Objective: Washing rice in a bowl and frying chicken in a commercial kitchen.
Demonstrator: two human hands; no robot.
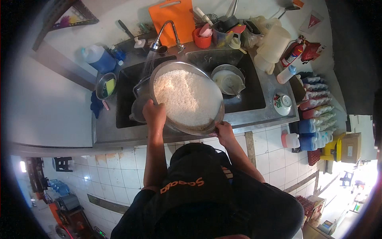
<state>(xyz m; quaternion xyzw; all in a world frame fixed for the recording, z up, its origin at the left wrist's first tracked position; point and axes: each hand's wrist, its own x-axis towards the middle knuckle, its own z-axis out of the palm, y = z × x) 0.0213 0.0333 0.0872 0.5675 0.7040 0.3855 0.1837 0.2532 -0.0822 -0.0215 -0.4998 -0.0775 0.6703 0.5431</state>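
Both my hands hold a large metal bowl by its rim above the double sink. The bowl (155, 69) carries white rice grains (179, 92), with cloudy water on the right side. My left hand (154, 112) grips the near left rim, and my right hand (224, 131) the near right rim. Water sprays from the faucet head (155, 45) behind the bowl's left side. In the right basin (253, 95) a metal pot (231, 68) holds cloudy liquid and a pale plastic jug or scoop (235, 83). Part of a strainer or pan lies under the bowl in the left basin (124, 89).
An orange cutting board (176, 24) leans on the wall behind the faucet. A bowl with a sponge (110, 86) stands left of the sink. To the right are an upturned patterned bowl (282, 104), a spray bottle (286, 74) and pale plastic jugs (273, 44). Utensil containers (220, 38) line the back.
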